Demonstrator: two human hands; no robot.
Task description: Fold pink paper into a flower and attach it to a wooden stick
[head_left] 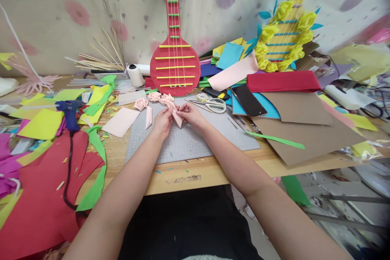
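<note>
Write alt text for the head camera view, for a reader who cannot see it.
A person's left hand and right hand hold a folded pink strip over a gray cutting mat on a cluttered wooden table. Pink rosettes lie just beyond; behind stand a red model stringed instrument and a yellow one trimmed with yellow flowers.

Both forearms bare, reaching forward and angled inward. Left forearm and right forearm converge toward the middle, elbows wide of the hands. Left hand pinching, fingers curled. Right hand also pinching, fingers bent. Hands close together, fingertips facing each other.
</note>
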